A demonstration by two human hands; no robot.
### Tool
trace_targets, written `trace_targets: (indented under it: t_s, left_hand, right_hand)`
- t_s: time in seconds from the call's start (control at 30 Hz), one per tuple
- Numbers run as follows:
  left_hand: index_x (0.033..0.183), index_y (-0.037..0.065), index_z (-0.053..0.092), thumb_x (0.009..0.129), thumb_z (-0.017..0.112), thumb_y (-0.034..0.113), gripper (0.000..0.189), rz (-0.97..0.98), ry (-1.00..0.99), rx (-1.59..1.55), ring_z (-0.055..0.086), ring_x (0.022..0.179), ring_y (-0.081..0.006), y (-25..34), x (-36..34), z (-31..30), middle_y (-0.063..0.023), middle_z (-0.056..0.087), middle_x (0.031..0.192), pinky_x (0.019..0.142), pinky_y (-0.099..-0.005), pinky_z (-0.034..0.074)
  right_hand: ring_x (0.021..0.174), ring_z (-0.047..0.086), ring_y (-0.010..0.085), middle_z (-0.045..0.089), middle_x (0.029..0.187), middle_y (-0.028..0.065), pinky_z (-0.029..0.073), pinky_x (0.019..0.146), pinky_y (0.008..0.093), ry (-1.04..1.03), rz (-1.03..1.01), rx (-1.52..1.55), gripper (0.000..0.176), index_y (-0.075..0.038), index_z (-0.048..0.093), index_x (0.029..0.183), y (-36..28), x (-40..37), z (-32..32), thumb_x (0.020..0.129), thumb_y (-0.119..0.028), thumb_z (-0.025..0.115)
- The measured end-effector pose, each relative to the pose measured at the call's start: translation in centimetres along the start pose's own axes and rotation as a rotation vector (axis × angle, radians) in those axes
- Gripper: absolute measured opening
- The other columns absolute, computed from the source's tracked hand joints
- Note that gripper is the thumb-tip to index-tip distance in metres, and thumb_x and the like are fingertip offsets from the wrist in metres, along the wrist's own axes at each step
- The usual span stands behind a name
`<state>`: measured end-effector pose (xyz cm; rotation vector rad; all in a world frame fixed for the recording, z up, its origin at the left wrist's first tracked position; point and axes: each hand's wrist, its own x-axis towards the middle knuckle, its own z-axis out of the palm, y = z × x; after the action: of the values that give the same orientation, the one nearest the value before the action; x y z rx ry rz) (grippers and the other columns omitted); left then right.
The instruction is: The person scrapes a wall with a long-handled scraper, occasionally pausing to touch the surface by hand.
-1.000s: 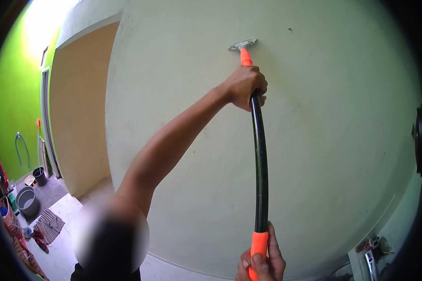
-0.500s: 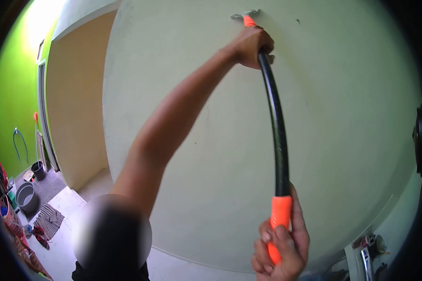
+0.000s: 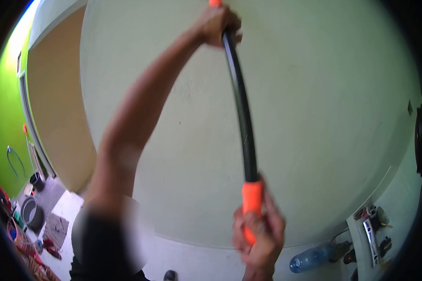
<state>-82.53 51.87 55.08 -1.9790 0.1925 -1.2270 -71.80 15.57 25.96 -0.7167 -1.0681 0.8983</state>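
A long-handled tool with a black pole (image 3: 243,112) and an orange grip at its lower end rises in front of the pale wall (image 3: 314,117). High up, my left hand (image 3: 219,25) is wrapped round the pole just below an orange collar, with my left arm stretched upward. Lower down, my right hand (image 3: 261,234) is closed round the orange grip, slightly blurred. The tool's head lies beyond the top edge, out of view.
To the left are a doorway opening (image 3: 58,103) and a green wall (image 3: 7,112). A grey tub (image 3: 31,213), a striped mat (image 3: 56,229) and baskets sit on the floor there. At lower right lie a large blue water bottle (image 3: 309,258) and a ledge with items.
The view has shifted right and the pole now appears further left and higher. Its pale flat head has left the view at the top. Both hands keep their hold.
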Motion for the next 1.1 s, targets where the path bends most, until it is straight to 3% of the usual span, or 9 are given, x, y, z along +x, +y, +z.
trace_targets:
  t_s: [0.07,0.1,0.17,0.23,0.33,0.47,0.63,0.8,1.1]
  left_hand:
    - [0.054,0.009,0.049,0.059,0.071,0.022,0.026,-0.087,-0.048,0.063,0.055,0.053,-0.0344,-1.4,2.7,-2.0,-0.0133,0.053,0.055,0.053,-0.0452,0.041]
    - [0.055,0.011,0.044,0.064,0.069,0.013,0.027,-0.15,-0.111,0.042,0.04,0.049,-0.0144,-2.2,2.7,-2.0,-0.0016,0.046,0.054,0.048,-0.0383,0.034]
    - [0.056,0.007,0.051,0.063,0.07,0.017,0.023,-0.122,-0.157,0.034,0.059,0.064,-0.0339,-1.0,1.7,-2.8,-0.0135,0.058,0.062,0.063,-0.045,0.045]
    - [0.058,0.008,0.054,0.067,0.075,0.025,0.028,-0.176,-0.205,0.025,0.054,0.053,-0.0279,0.9,-0.8,-2.6,-0.0102,0.055,0.058,0.054,-0.0429,0.041]
    - [0.056,0.008,0.047,0.061,0.072,0.018,0.026,-0.07,-0.041,-0.046,0.055,0.063,-0.0317,5.4,-4.6,-0.1,-0.0073,0.052,0.061,0.06,-0.0438,0.044]
    - [0.05,0.022,0.051,0.058,0.071,0.019,0.021,-0.028,0.02,-0.235,0.056,0.058,-0.0207,12.7,-10.4,2.7,0.0039,0.05,0.055,0.059,-0.0361,0.043]
    - [0.052,0.013,0.045,0.067,0.073,0.023,0.034,-0.003,0.169,-0.028,0.054,0.054,-0.0264,8.1,-7.8,1.5,-0.003,0.048,0.053,0.054,-0.0392,0.042]
    - [0.054,0.015,0.057,0.063,0.07,0.026,0.02,-0.206,-0.161,0.121,0.06,0.065,-0.0285,3.8,-5.2,-2.8,-0.0029,0.061,0.06,0.057,-0.044,0.049]
    - [0.052,0.016,0.05,0.054,0.067,0.017,0.016,-0.231,-0.086,0.001,0.057,0.061,-0.027,12.8,-17.7,2.5,-0.0023,0.057,0.06,0.065,-0.0403,0.047]
  right_hand:
    - [0.041,0.033,0.0029,0.054,0.077,0.0061,0.025,0.036,0.0202,-0.026,-0.088,0.002,0.067,-0.001,0.031,0.162,-2.4,1.7,1.9,0.102,-0.016,0.058]
    - [0.043,0.034,0.0033,0.054,0.077,0.0064,0.027,0.037,0.021,-0.041,-0.076,-0.005,0.067,0.0,0.029,0.162,-2.3,1.5,2.2,0.103,-0.014,0.056]
    - [0.046,0.036,0.0042,0.055,0.076,0.0068,0.031,0.041,0.0226,-0.072,-0.058,-0.028,0.065,0.003,0.026,0.163,-1.9,1.4,2.2,0.105,-0.012,0.053]
    - [0.045,0.036,0.004,0.054,0.074,0.0056,0.03,0.04,0.0228,-0.043,-0.022,-0.007,0.066,0.004,0.027,0.162,0.0,0.5,1.0,0.105,-0.014,0.055]
    - [0.044,0.035,0.0039,0.052,0.071,0.0047,0.029,0.039,0.0226,0.021,0.041,-0.024,0.069,0.004,0.027,0.162,4.2,-2.3,-1.8,0.104,-0.017,0.059]
    - [0.043,0.034,0.0048,0.051,0.073,0.0043,0.028,0.037,0.0219,0.048,0.12,-0.036,0.076,-0.001,0.028,0.163,9.7,-7.6,-5.2,0.101,-0.024,0.065]
    - [0.041,0.033,0.0046,0.051,0.072,0.0045,0.025,0.034,0.0219,0.073,-0.024,-0.172,0.074,0.0,0.029,0.163,8.5,-3.5,-4.3,0.101,-0.023,0.063]
    - [0.041,0.03,0.0019,0.051,0.073,0.0039,0.022,0.035,0.02,0.026,-0.03,-0.126,0.066,0.0,0.028,0.162,5.6,-0.3,0.6,0.103,-0.016,0.053]
    - [0.042,0.034,0.0043,0.053,0.072,0.0049,0.028,0.037,0.0223,0.022,0.172,-0.097,0.071,0.002,0.031,0.161,15.4,-3.5,-6.1,0.099,-0.017,0.06]
